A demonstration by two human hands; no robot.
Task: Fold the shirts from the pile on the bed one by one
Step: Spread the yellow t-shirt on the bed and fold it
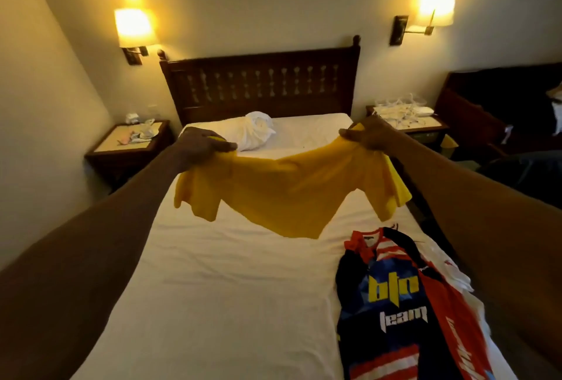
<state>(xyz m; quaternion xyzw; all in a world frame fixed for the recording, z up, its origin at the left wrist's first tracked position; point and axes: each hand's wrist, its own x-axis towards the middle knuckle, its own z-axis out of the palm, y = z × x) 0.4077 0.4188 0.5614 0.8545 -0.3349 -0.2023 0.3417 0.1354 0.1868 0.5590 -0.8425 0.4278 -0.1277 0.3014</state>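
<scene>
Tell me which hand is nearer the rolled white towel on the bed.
Left. The left hand holds the yellow shirt just beside the towel; the right hand holds its other end, farther to the towel's right.

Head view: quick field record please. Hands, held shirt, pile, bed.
left hand: grips one upper edge of the yellow shirt
right hand: grips the opposite upper edge
yellow shirt: held up over the bed, spread wide, sagging in the middle
pile: on the bed's right side, near the camera
top of pile: dark printed jersey, lying flat
headboard end: rolled white cloth on the sheet
</scene>
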